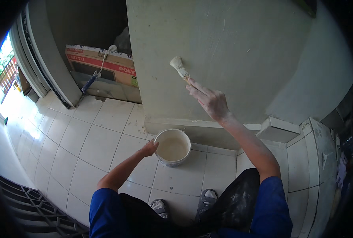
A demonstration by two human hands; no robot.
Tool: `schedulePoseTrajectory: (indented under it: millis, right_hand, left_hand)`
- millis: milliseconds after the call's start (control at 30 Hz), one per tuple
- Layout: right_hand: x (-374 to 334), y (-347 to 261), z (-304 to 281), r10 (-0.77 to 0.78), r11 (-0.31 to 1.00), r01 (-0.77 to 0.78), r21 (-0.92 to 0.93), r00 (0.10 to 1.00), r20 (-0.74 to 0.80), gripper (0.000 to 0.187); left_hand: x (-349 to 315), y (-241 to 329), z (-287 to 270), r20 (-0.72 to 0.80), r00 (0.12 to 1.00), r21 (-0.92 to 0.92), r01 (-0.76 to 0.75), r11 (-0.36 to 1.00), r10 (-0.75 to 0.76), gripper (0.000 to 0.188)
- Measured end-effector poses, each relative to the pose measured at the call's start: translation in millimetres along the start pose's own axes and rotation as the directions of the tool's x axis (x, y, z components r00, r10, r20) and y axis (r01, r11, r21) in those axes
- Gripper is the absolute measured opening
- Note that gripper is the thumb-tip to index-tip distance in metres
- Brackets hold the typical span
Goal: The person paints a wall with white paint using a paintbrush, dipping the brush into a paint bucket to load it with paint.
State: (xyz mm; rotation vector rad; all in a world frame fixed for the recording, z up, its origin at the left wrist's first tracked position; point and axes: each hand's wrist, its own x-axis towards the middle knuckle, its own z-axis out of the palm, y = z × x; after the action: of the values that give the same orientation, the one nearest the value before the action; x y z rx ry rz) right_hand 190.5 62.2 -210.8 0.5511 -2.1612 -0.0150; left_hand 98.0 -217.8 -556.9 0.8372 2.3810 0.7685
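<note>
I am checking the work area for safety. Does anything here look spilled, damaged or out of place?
Nothing looks spilled. The round white paint bucket stands upright on the white floor tiles, steadied by the left hand. The right hand holds a small pale-bristled brush at the wall. Only the black trousers show pale smears.

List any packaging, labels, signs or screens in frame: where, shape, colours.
Flat brown cardboard carton: leaning in the doorway upper left, behind a blue-handled paint roller; long rectangle, red band with white lettering, small green patch at its right end.
No signs or screens visible; white round paint bucket shows no label.
</note>
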Motion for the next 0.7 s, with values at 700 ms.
schedulePoseTrajectory:
  millis: [700]
  right_hand:
    - [-166.2,-70.1,109.8,-0.214,0.754,-0.447,0.481,0.525,0.824,0.023]
  left_hand:
    - [-41.5,128.5,11.9,-0.515,0.844,-0.194,0.053,0.980,-0.147,0.038]
